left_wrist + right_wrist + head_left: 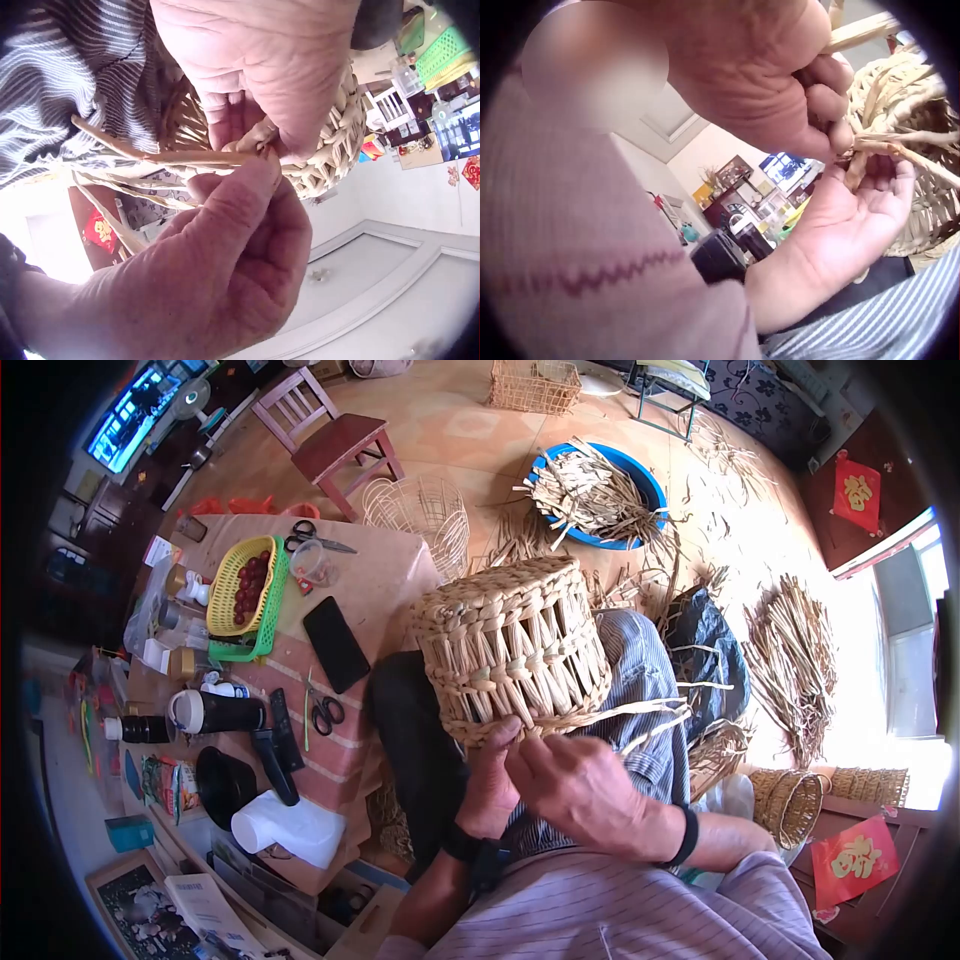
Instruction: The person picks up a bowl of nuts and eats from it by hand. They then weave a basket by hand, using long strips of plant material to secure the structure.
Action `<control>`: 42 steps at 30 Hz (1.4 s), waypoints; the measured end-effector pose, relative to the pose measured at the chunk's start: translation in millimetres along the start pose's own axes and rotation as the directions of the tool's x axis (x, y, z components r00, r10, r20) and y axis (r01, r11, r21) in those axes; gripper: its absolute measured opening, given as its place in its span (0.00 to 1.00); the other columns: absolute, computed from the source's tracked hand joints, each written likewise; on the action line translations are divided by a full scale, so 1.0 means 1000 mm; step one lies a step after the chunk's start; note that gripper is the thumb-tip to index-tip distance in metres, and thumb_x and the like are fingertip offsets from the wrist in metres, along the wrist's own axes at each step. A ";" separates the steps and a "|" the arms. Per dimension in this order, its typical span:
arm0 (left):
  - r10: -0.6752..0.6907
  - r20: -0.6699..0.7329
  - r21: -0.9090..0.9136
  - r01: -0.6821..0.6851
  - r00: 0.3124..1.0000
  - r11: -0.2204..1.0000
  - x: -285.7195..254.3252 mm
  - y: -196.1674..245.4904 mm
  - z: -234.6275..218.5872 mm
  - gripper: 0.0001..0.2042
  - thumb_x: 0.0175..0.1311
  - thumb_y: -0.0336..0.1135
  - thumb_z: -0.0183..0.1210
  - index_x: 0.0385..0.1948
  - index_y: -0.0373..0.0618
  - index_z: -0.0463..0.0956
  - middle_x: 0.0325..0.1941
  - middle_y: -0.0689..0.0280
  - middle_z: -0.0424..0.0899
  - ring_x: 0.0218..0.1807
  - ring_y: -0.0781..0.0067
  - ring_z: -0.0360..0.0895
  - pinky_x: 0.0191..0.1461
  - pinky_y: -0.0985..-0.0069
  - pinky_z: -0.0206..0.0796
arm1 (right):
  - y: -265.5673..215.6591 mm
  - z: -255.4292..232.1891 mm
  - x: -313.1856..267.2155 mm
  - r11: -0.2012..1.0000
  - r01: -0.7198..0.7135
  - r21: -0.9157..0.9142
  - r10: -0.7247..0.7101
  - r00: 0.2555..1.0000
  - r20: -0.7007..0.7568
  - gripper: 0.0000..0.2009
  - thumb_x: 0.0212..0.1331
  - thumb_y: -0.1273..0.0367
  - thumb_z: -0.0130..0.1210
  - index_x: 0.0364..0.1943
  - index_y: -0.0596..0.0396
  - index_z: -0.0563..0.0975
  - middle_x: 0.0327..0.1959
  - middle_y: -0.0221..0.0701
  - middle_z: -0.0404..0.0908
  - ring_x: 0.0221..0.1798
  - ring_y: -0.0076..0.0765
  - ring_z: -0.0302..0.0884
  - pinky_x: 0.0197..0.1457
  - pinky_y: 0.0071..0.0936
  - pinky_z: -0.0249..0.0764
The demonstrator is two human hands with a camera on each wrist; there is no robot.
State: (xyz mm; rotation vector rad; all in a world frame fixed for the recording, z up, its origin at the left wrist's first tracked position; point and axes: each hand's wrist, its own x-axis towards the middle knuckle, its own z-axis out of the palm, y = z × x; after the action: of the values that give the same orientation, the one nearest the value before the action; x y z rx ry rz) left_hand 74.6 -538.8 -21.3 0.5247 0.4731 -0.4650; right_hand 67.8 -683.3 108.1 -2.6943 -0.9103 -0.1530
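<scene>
Pinching a strand (195, 157) at the rim of a woven basket (510, 675)

The right hand (575, 785) is pinching the strand between thumb and forefinger, close against the rim. The left hand (490, 790) is gripping that same edge, its thumb at the near side and its fingers reaching in behind. The basket is lying tilted across the person's lap, its open end facing the body, and at least 2 loose ends (640, 710) are trailing to the right. Working this well probably means pulling the strand snug without splitting it, bracing the rim with the left hand, and keeping the ends from crossing.

In the head view, the knuckles are covering the pinch; in the wrist views, the thumb is masking where the strand is passing, and the left fingertips are partly hiding. Farther off, a blue tub (650, 480) is holding stalks (590, 485) whose pile is concealing its bottom, and a dark border is cutting off the room's edges.
</scene>
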 end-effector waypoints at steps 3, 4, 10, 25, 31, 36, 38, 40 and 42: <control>0.129 0.210 -0.113 -0.106 0.969 0.988 0.017 -0.013 -0.025 0.28 0.71 0.25 0.63 0.73 0.44 0.66 0.69 0.60 0.80 0.68 0.65 0.79 0.73 0.62 0.73 | 0.038 -0.023 0.011 0.993 -0.036 0.115 0.045 0.996 -0.077 0.06 0.56 0.73 0.62 0.36 0.53 0.77 0.32 0.31 0.79 0.35 0.35 0.84 0.32 0.36 0.80; 0.153 0.274 -0.131 -0.121 0.950 0.984 0.018 -0.008 -0.019 0.29 0.71 0.23 0.62 0.74 0.44 0.65 0.70 0.60 0.79 0.69 0.64 0.79 0.74 0.61 0.73 | 0.048 -0.023 0.013 0.988 -0.091 0.127 0.097 0.995 -0.038 0.05 0.56 0.74 0.62 0.35 0.54 0.77 0.32 0.32 0.80 0.36 0.38 0.85 0.32 0.39 0.80; 0.179 0.181 -0.204 -0.141 0.967 0.969 0.010 -0.006 -0.005 0.29 0.74 0.23 0.59 0.75 0.45 0.64 0.73 0.60 0.77 0.73 0.63 0.75 0.78 0.60 0.69 | 0.053 -0.011 0.014 0.949 -0.226 0.218 0.238 0.971 -0.029 0.05 0.60 0.71 0.62 0.34 0.55 0.76 0.28 0.35 0.81 0.32 0.51 0.85 0.31 0.46 0.78; 0.155 0.058 -0.099 -0.149 0.986 0.984 -0.003 -0.030 -0.007 0.26 0.68 0.22 0.66 0.67 0.46 0.71 0.64 0.67 0.78 0.64 0.74 0.77 0.68 0.73 0.71 | 0.043 -0.006 0.020 0.921 -0.314 0.231 0.335 0.940 -0.059 0.07 0.61 0.69 0.62 0.38 0.54 0.75 0.29 0.40 0.83 0.33 0.57 0.83 0.34 0.51 0.76; 0.300 0.068 -0.057 -0.297 0.951 0.953 0.010 -0.032 0.018 0.30 0.67 0.23 0.69 0.70 0.42 0.69 0.68 0.63 0.78 0.69 0.70 0.76 0.74 0.68 0.69 | 0.037 -0.005 0.027 0.964 -0.214 0.159 0.225 0.973 -0.057 0.11 0.56 0.76 0.57 0.43 0.59 0.74 0.35 0.44 0.79 0.40 0.58 0.81 0.40 0.50 0.75; 0.294 0.073 -0.063 -0.289 0.953 0.955 0.017 -0.033 0.010 0.35 0.63 0.22 0.71 0.72 0.45 0.66 0.69 0.64 0.77 0.69 0.68 0.77 0.75 0.67 0.70 | 0.043 -0.008 0.027 0.984 -0.057 0.166 0.060 0.998 -0.015 0.09 0.57 0.75 0.55 0.40 0.63 0.71 0.39 0.44 0.72 0.45 0.55 0.77 0.41 0.48 0.76; 0.277 0.083 -0.067 -0.272 0.957 0.960 0.015 -0.028 0.014 0.35 0.64 0.23 0.71 0.73 0.45 0.66 0.69 0.65 0.77 0.69 0.69 0.77 0.74 0.68 0.70 | 0.044 -0.009 0.029 0.983 -0.024 0.181 0.036 0.997 -0.062 0.09 0.54 0.74 0.56 0.38 0.62 0.72 0.38 0.43 0.72 0.45 0.55 0.77 0.40 0.46 0.76; 0.299 0.109 -0.087 -0.290 0.948 0.953 0.012 -0.026 0.022 0.31 0.67 0.23 0.69 0.71 0.46 0.68 0.68 0.66 0.78 0.68 0.72 0.77 0.73 0.69 0.71 | 0.044 -0.011 0.029 0.977 -0.052 0.209 0.066 0.996 -0.061 0.09 0.52 0.73 0.57 0.37 0.61 0.73 0.38 0.43 0.72 0.44 0.54 0.77 0.40 0.46 0.76; 0.287 0.122 -0.100 -0.276 0.950 0.956 0.012 -0.025 0.023 0.29 0.69 0.24 0.68 0.70 0.47 0.69 0.67 0.67 0.79 0.68 0.72 0.77 0.72 0.69 0.71 | 0.043 -0.010 0.028 0.970 -0.099 0.221 0.117 0.991 -0.069 0.09 0.51 0.72 0.58 0.36 0.60 0.74 0.38 0.43 0.73 0.44 0.54 0.78 0.40 0.46 0.77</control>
State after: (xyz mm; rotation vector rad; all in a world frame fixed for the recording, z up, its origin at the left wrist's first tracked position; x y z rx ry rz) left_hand 78.0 -574.5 -19.4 0.4695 0.2794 -0.2041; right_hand 115.7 -703.0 112.5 -2.5068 -0.7102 -0.1313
